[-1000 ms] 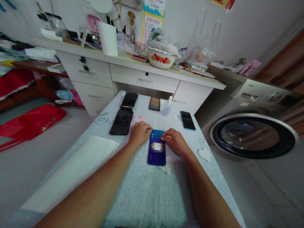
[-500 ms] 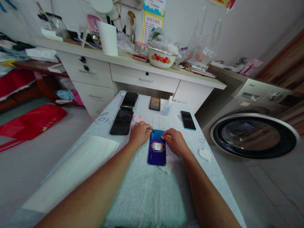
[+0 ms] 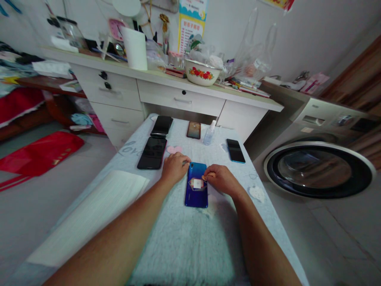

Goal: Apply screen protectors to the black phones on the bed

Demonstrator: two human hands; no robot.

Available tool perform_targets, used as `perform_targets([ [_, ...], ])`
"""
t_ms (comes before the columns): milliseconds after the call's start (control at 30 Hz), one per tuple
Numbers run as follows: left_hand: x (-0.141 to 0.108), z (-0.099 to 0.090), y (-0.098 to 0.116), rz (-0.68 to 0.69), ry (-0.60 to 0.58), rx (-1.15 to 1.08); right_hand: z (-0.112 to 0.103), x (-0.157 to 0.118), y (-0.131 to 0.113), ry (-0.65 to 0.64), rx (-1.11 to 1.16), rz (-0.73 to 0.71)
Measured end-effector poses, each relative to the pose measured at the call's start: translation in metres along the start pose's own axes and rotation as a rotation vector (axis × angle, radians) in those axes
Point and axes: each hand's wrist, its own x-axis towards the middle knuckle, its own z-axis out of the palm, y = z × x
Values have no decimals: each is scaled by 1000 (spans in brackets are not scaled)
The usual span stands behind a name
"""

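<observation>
A blue phone (image 3: pixel 193 197) lies back up on the cloth-covered table, with a pale square and a printed pattern across its middle. My left hand (image 3: pixel 175 167) is at its upper left corner, fingers bent together and tips against the edge. Over the right edge, my right hand (image 3: pixel 222 178) has its fingers closed in a pinch, tips on the phone's back beside the pale square. Something small and orange-toned shows at those fingertips; whether it is an object or a fingertip I cannot tell.
Two dark phones, one nearer (image 3: pixel 152 153) and one farther (image 3: pixel 161 126), lie at left. Beyond my hands are a brownish phone (image 3: pixel 193 130) and a clear spray bottle (image 3: pixel 208 135). Another phone (image 3: pixel 235 151) lies right. A pale sheet (image 3: pixel 89 218) covers the left side. A washing machine (image 3: pixel 315 115) stands at right.
My right hand has slid a little down along the phone, toward me, its fingers still pinched. The left hand and the phone stay practically where they were.
</observation>
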Motion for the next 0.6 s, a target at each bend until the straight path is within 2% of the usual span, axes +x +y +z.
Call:
perform_targets([
  [167, 0, 0, 0, 3, -2, -3, 0, -1, 2, -84, 40, -17],
  [300, 0, -1, 1, 0, -3, -3, 0, -2, 4, -100, 73, -19],
  [467, -1, -2, 2, -8, -14, -1, 1, -2, 0, -58, 33, -20],
  [600, -1, -2, 2, -13, -18, 3, 6, 1, -5, 24, -56, -38],
])
